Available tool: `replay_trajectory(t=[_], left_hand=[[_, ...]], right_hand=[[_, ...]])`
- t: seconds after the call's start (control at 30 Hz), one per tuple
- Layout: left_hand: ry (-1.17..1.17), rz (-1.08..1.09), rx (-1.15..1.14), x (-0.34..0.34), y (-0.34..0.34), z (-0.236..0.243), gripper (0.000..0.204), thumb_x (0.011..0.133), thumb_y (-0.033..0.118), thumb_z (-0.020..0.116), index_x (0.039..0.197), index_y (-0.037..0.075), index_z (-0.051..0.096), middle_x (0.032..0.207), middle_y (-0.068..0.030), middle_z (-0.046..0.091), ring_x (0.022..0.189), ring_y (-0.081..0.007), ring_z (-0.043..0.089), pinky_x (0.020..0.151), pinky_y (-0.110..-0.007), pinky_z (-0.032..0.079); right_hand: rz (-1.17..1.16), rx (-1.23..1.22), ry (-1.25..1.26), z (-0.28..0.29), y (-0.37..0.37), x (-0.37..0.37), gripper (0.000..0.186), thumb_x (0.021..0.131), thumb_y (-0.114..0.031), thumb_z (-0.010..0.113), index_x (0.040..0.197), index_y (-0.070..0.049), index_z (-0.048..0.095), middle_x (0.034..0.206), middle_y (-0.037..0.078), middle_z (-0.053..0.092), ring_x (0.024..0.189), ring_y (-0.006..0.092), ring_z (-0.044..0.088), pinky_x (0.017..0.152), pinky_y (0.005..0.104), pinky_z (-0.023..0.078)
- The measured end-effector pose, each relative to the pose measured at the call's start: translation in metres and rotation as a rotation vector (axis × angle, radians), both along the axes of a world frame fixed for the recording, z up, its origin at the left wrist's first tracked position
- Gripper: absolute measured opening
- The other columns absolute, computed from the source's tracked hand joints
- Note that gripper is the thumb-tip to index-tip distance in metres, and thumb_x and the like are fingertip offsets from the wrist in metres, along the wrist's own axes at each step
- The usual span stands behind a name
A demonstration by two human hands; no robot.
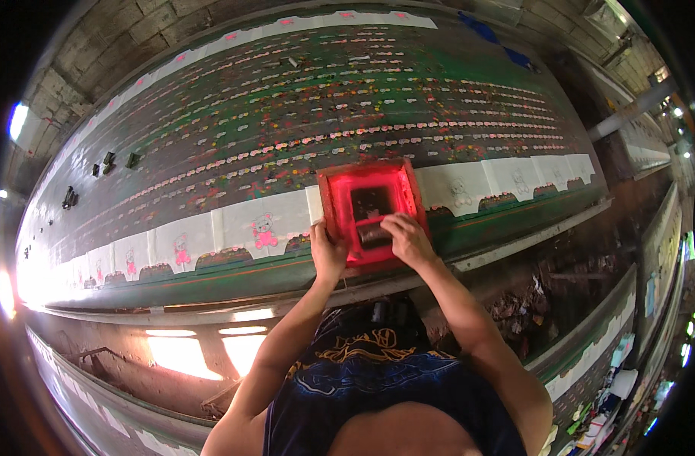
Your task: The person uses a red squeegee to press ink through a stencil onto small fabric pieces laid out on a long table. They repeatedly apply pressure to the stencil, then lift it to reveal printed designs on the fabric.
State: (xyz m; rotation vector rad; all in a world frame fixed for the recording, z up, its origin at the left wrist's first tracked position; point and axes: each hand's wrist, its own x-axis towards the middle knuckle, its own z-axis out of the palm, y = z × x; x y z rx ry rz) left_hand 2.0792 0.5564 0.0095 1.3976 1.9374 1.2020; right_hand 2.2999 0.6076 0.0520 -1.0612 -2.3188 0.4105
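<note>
A red-stained screen-printing frame (366, 170) lies on the near row of white cloth pieces, close to the table's front edge. Pink-red ink coats its inner border around a dark mesh window. My left hand (329, 252) grips the frame's left side, fingers wrapped over the rim. Inside the frame, my right hand (410, 240) pinches the right end of a squeegee (375, 231), a short bar with a pink edge lying across the mesh. Left of the frame, a cloth piece (264, 230) carries a pink teddy bear print. To the right, a piece (460, 190) shows only a faint bear outline.
The long green-black table (302, 144) bears rows of small printed scraps and paint spots. Small dark objects (104, 163) sit at its left. Blue cloth (480, 30) lies at the far edge. Behind me stands another table (590, 346), across a littered aisle.
</note>
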Motion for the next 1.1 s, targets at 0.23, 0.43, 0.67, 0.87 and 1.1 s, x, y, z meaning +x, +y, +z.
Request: replay_trajectory(t=[0.23, 0.43, 0.67, 0.87, 1.1], left_hand=[[-0.019, 0.014, -0.026, 0.0, 0.001, 0.002, 0.061, 0.074, -0.001, 0.067, 0.134, -0.005, 0.051, 0.127, -0.0248, 0.054, 0.121, -0.0456, 0.054, 0.104, -0.048, 0.047], [-0.014, -0.005, -0.039, 0.003, 0.001, 0.005, 0.063, 0.074, 0.001, 0.069, 0.135, -0.006, 0.051, 0.127, -0.0241, 0.054, 0.121, -0.0448, 0.054, 0.103, -0.048, 0.046], [-0.058, 0.02, -0.059, 0.001, 0.0, 0.014, 0.063, 0.075, 0.002, 0.072, 0.134, -0.007, 0.052, 0.127, -0.0247, 0.055, 0.122, -0.0441, 0.054, 0.104, -0.047, 0.046], [-0.035, 0.02, -0.033, 0.002, -0.001, 0.007, 0.062, 0.076, 0.002, 0.074, 0.133, -0.007, 0.052, 0.126, -0.0239, 0.056, 0.12, -0.0441, 0.055, 0.103, -0.047, 0.046], [-0.026, 0.032, -0.004, 0.0, -0.001, 0.004, 0.061, 0.074, 0.0, 0.073, 0.132, -0.004, 0.054, 0.122, -0.0215, 0.058, 0.117, -0.0423, 0.057, 0.099, -0.047, 0.048]], right_hand=[[-0.025, -0.108, 0.043, 0.009, 0.095, -0.025, 0.018, 0.084, 0.002, 0.071, 0.102, -0.001, 0.068, 0.106, 0.013, 0.07, 0.105, 0.0341, 0.066, 0.09, 0.0446, 0.056], [-0.025, -0.087, -0.026, 0.016, 0.117, -0.027, 0.016, 0.084, 0.0, 0.072, 0.099, -0.001, 0.069, 0.102, 0.014, 0.07, 0.103, 0.0354, 0.066, 0.088, 0.0467, 0.053], [0.011, -0.052, 0.026, 0.002, 0.011, -0.003, 0.023, 0.081, 0.006, 0.064, 0.103, -0.002, 0.065, 0.105, 0.012, 0.066, 0.101, 0.035, 0.063, 0.089, 0.0453, 0.055], [0.059, -0.103, -0.034, 0.026, -0.051, 0.015, 0.028, 0.085, 0.0, 0.068, 0.112, 0.002, 0.066, 0.111, 0.016, 0.066, 0.108, 0.0354, 0.063, 0.096, 0.0452, 0.054], [-0.087, -0.203, 0.159, 0.044, -0.039, 0.042, 0.044, 0.092, -0.027, 0.076, 0.12, 0.005, 0.065, 0.119, 0.02, 0.066, 0.113, 0.0376, 0.062, 0.098, 0.0466, 0.051]])
